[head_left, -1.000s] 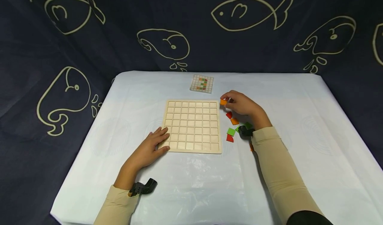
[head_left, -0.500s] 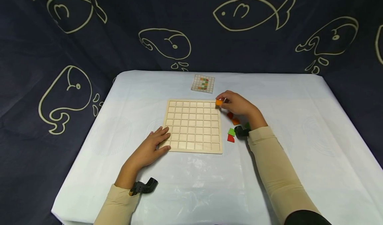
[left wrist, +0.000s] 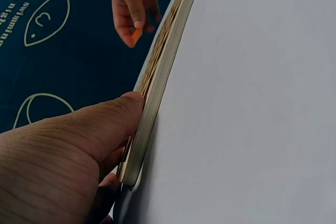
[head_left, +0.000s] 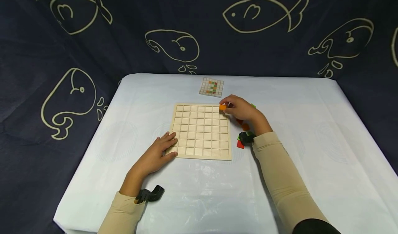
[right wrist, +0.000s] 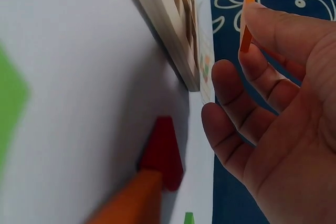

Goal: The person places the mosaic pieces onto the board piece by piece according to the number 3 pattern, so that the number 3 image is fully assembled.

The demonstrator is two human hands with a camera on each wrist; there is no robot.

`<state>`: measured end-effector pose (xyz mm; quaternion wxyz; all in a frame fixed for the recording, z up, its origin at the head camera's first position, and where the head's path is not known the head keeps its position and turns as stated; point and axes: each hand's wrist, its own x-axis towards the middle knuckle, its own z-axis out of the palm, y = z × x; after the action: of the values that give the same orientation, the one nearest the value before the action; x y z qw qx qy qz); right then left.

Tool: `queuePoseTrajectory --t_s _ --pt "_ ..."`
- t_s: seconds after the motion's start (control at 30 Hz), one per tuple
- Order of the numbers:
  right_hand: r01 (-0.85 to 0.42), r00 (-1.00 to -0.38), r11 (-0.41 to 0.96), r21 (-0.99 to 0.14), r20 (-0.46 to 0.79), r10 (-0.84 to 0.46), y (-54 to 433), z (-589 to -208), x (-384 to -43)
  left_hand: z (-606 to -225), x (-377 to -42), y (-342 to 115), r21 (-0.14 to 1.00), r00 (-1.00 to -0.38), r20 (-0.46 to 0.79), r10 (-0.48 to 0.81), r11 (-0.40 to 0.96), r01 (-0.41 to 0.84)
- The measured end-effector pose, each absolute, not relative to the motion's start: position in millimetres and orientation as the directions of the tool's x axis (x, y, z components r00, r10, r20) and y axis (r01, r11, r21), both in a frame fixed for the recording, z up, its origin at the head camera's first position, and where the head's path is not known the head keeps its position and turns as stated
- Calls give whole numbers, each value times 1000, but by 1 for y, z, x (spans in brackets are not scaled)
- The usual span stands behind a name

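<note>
A square wooden grid board (head_left: pixel 200 132) lies on the table. My left hand (head_left: pixel 158 152) rests at its lower left corner with fingers spread over the frame; in the left wrist view the thumb (left wrist: pixel 113 121) lies along the board's edge. Over the board's upper right corner, my right hand (head_left: pixel 240 108) pinches an orange square tile (head_left: pixel 222 108) between thumb and fingers. The right wrist view shows this thin tile (right wrist: pixel 247 22) edge-on, held above the board's level, the other fingers curled loosely below it.
A card with a coloured grid pattern (head_left: pixel 211 87) lies behind the board. Loose tiles lie right of the board, partly under the right arm: a red one (head_left: pixel 240 144), an orange one (head_left: pixel 245 127) and several green ones, one of them a green tile (head_left: pixel 253 105) beyond the wrist.
My right hand has moved left with the orange tile, from beside the board to over its upper right corner. My left hand has stayed in place.
</note>
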<state>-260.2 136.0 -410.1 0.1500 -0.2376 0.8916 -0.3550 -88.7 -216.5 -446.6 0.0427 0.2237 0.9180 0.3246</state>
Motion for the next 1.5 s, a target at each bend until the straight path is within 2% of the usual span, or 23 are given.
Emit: queuePoseTrajectory --t_s 0.2,0.53,0.97,1.23,1.5 --pt "-303 -840 609 -733 -97 -534 131 -415 -260 -444 -88 -216 619 -900 41 434 696 364" --pt "-342 -831 620 -706 -81 -550 121 -412 -260 -444 -87 -215 619 -900 40 433 696 363" --pt "-331 -812 539 -774 -57 -581 104 -415 -258 -445 -87 -216 621 -897 44 440 691 369" --pt "-334 -815 548 -767 -57 -576 96 -416 -256 -445 -89 -216 606 -895 48 444 699 380" --pt "-371 -787 541 -755 -53 -614 87 -414 -257 -446 -90 -218 602 -896 47 442 703 379"
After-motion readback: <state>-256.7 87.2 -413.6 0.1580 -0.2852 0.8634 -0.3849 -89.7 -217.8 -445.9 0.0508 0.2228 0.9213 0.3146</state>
